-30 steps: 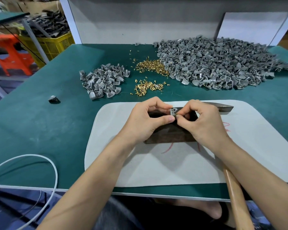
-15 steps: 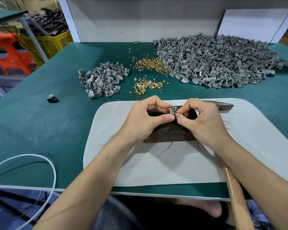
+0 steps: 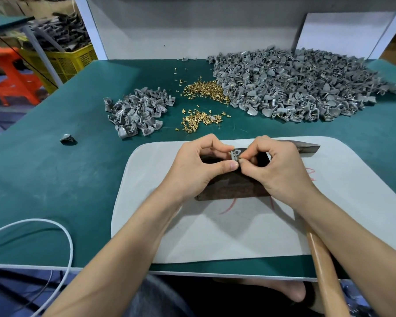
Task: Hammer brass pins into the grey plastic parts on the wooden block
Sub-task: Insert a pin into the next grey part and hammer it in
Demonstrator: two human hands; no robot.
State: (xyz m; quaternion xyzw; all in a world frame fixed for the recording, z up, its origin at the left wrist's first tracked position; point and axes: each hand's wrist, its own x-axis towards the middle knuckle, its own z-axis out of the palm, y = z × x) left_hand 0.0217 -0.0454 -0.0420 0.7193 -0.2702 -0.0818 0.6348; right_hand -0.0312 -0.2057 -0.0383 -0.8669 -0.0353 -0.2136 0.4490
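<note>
The left hand (image 3: 199, 165) and right hand (image 3: 277, 168) arch over the wooden block (image 3: 233, 188), curled fingertips pinching one grey plastic part (image 3: 235, 154); their knuckles hide the block's top.

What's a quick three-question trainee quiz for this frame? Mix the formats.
1. True or false: the hammer is raised above the wooden block.
2. The bigger pile of grey parts lies: A) left of the brass pins, B) right of them, C) on the white mat.
3. What does the left hand pinch over the block?
Key: 1 false, its head rests on the mat; 2 B; 3 one grey plastic part.
</note>
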